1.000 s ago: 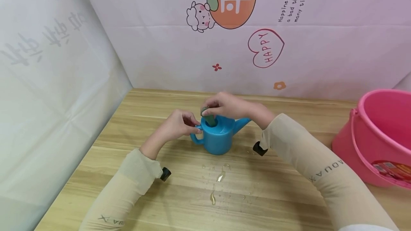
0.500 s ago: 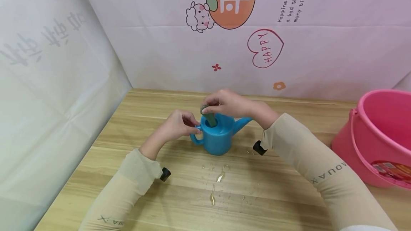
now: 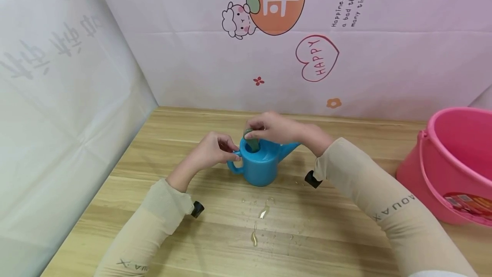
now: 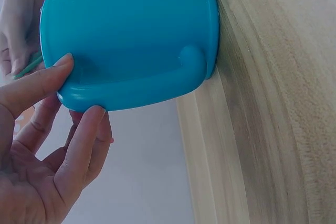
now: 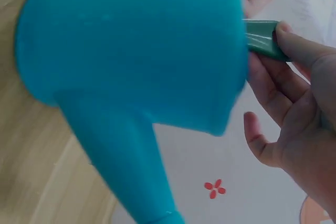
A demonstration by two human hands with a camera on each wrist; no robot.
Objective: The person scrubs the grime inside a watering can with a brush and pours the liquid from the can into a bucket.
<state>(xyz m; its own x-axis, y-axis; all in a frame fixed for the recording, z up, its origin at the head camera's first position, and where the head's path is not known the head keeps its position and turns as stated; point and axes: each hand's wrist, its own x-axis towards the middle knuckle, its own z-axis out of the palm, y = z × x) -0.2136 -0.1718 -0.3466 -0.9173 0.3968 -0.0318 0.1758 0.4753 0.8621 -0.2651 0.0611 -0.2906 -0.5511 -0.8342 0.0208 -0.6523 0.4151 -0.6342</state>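
Note:
A blue watering can (image 3: 261, 168) stands upright on the wooden table, its spout (image 5: 123, 166) pointing right in the head view. My left hand (image 3: 212, 151) pinches the top of the can's handle (image 4: 131, 90) between thumb and fingers. Above the can's opening, my right hand (image 3: 270, 126) pinches a slim, shiny green handle (image 5: 262, 38). That green handle (image 3: 252, 143) leans in the opening, and its lower end is hidden inside the can, so its kind cannot be told.
Small puddles and drops of water (image 3: 264, 212) lie on the tabletop in front of the can. A pink bucket (image 3: 415, 174) with a hanging bail stands at the right. Printed white cloth (image 3: 184, 54) hangs behind and at the left.
My right hand rose slightly with the green handle, then came down and a little right, so less of the handle shows above the can. The left hand and can stay put.

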